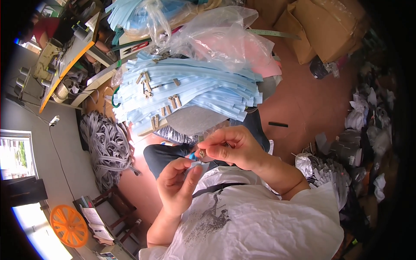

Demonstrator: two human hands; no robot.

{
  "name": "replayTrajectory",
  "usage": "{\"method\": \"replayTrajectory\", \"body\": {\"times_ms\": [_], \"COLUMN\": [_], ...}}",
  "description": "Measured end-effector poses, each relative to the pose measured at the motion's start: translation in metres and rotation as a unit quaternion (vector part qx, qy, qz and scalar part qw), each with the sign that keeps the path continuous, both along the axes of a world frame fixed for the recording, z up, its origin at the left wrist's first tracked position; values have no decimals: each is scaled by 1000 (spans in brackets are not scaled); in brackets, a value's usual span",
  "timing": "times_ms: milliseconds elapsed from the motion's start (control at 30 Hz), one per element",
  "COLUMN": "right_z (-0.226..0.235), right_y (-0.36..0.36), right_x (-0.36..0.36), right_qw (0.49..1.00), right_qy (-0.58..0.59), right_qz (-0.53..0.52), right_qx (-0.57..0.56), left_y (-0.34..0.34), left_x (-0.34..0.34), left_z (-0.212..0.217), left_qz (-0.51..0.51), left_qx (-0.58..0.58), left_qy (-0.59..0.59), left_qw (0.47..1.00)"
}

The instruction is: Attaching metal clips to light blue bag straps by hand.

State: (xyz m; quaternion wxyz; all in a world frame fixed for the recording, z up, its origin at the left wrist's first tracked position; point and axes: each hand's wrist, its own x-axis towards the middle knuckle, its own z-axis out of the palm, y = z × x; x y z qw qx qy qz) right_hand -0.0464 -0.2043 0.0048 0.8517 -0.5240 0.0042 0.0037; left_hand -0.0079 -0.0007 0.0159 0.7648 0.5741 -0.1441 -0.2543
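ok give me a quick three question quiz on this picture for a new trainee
1. True or false: the right hand pinches a small metal zipper slider between its fingertips.
2. Which colour are the zipper tapes stacked in front of the person? A. light blue B. green C. black
3. What does the left hand hold up toward the slider?

Key
1. True.
2. A.
3. The end of a light blue strip, pinched between thumb and fingers, close to the slider; whether the two touch cannot be told.
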Motion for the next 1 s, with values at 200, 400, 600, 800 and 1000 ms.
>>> {"method": "replayTrajectory", "body": {"times_ms": [200,400,600,800,1000], "right_z": [3,-3,-2,4,2], "right_y": [6,5,6,1,2], "right_x": [0,-2,-1,5,9], "right_qw": [999,997,991,958,945], "right_qy": [-17,-6,-67,-178,-225], "right_qz": [-38,-28,-51,-75,-88], "right_qx": [-21,-69,-102,-213,-219], "left_y": [-2,0,0,-1,-1], "left_x": [1,1,2,2,3], "left_z": [3,2,3,5,3], "left_qz": [-7,1,0,10,14], "left_qx": [6,-3,4,-17,-32], "left_qy": [2,13,33,39,64], "left_qw": [1000,1000,999,999,997]}}
